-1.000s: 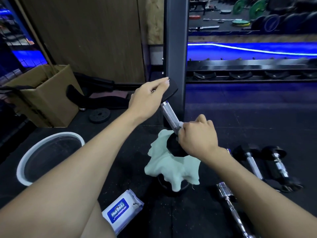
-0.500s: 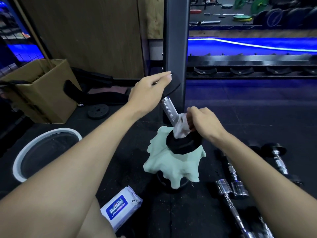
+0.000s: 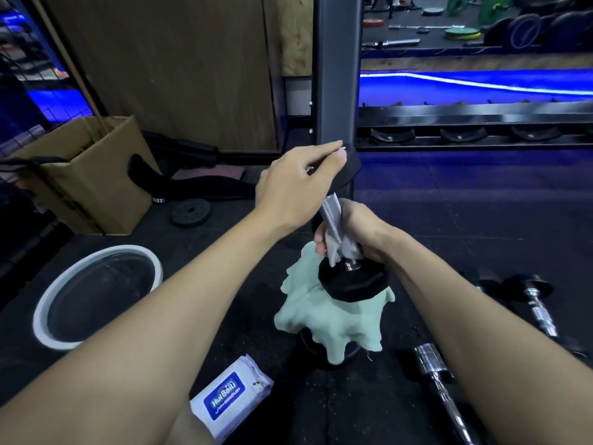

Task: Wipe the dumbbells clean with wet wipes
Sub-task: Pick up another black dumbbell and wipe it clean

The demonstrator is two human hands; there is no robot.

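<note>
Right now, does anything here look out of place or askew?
Only mildly. The dumbbell stands tilted on end on a crumpled green cloth that hangs unevenly over a dark object. The left hand steadies its top head while the right hand wraps a wipe round the handle. Nothing looks spilled or damaged.

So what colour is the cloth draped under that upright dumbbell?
Pale mint green: the cloth shows plainly in the head view, under the dumbbell.

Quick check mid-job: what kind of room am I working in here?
Most likely a gym: a dumbbell rack with empty cradles, weight plates on the far floor, and loose dumbbells on black rubber flooring.
</note>
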